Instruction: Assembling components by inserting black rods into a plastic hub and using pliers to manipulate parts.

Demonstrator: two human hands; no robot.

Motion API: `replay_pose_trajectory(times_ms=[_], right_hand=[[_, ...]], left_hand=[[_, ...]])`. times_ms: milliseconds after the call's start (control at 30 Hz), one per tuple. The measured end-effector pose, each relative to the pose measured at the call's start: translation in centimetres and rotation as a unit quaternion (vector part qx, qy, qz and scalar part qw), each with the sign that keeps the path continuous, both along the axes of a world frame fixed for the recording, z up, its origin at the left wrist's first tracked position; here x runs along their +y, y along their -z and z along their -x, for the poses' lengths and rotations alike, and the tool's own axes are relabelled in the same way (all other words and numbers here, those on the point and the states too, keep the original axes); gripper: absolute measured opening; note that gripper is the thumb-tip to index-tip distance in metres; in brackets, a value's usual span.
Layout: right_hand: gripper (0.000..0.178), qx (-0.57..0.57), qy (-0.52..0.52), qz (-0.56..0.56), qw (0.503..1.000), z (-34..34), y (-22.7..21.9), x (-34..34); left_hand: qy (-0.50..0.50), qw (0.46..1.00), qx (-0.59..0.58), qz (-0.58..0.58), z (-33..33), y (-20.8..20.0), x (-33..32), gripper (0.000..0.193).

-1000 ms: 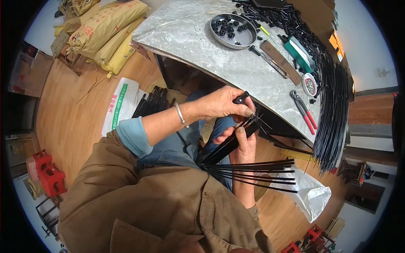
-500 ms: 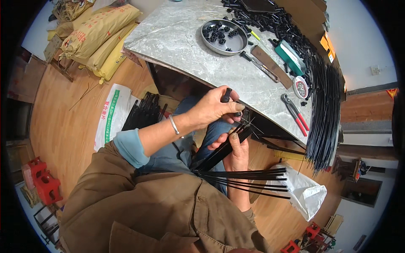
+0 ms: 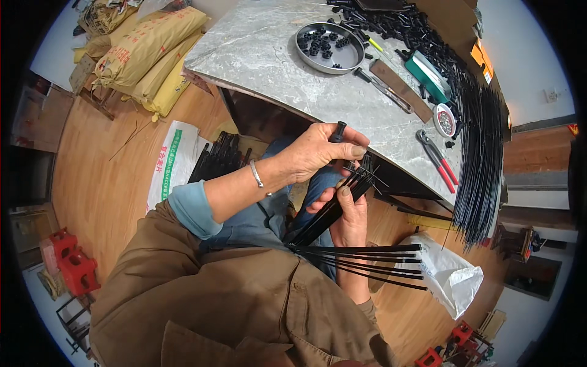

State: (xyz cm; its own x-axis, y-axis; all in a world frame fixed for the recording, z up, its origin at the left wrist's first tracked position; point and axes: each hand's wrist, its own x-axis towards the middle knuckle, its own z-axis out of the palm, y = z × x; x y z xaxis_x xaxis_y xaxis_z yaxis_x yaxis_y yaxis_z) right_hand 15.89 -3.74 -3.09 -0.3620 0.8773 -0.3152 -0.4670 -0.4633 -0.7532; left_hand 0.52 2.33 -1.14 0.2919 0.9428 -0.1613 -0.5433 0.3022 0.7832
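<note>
My left hand (image 3: 312,150) pinches a dark plastic tube-shaped piece (image 3: 339,132), its flared top standing up between thumb and fingers. Below it, my right hand (image 3: 351,214) is closed round a slanting bundle of slim black rods (image 3: 321,220), like umbrella ribs. Thin wire ends stick out at the bundle's upper end, under my left thumb. How that end meets the tube-shaped piece is partly hidden by my fingers. From the bundle's lower end several black rods (image 3: 373,257) fan out to the right, across my right forearm.
The grey marbled table (image 3: 244,61) carries a round metal dish (image 3: 351,67) of small black parts, red-handled pliers (image 3: 438,160), a white bowl (image 3: 444,120), a green box (image 3: 427,76), loose black pieces and long black rods (image 3: 480,165). Sacks (image 3: 150,55) lie at the left.
The whole view has shifted slightly to the right. My left thumb and the tube-shaped piece have moved a little right and up over the bundle's end. Both grips stay the same.
</note>
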Motion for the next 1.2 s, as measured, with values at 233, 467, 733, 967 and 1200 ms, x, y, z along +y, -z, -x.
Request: replay_pose_trajectory(times_ms=[233,467,733,967,1200], right_hand=[[0.021,-0.002,0.003,-0.001,1.000,0.1,0.3,0.0],[0.017,0.001,0.012,-0.001,1.000,0.1,0.5,0.1],[0.017,-0.014,0.013,-0.001,1.000,0.3,0.2,0.2],[0.017,-0.021,0.012,-0.001,1.000,0.4,0.2,0.3],[0.018,-0.020,0.013,-0.001,1.000,0.4,0.4,0.3]], left_hand=[[-0.031,0.999,-0.007,0.007,-0.2,0.3,0.0,0.023],[-0.026,0.999,-0.034,0.027,0.1,0.3,0.0,0.024],[-0.030,0.999,-0.042,0.005,-0.1,1.1,0.0,0.020],[-0.031,0.999,-0.019,0.018,0.1,0.6,0.0,0.020],[-0.027,1.000,0.002,0.000,0.3,0.7,0.1,0.021]])
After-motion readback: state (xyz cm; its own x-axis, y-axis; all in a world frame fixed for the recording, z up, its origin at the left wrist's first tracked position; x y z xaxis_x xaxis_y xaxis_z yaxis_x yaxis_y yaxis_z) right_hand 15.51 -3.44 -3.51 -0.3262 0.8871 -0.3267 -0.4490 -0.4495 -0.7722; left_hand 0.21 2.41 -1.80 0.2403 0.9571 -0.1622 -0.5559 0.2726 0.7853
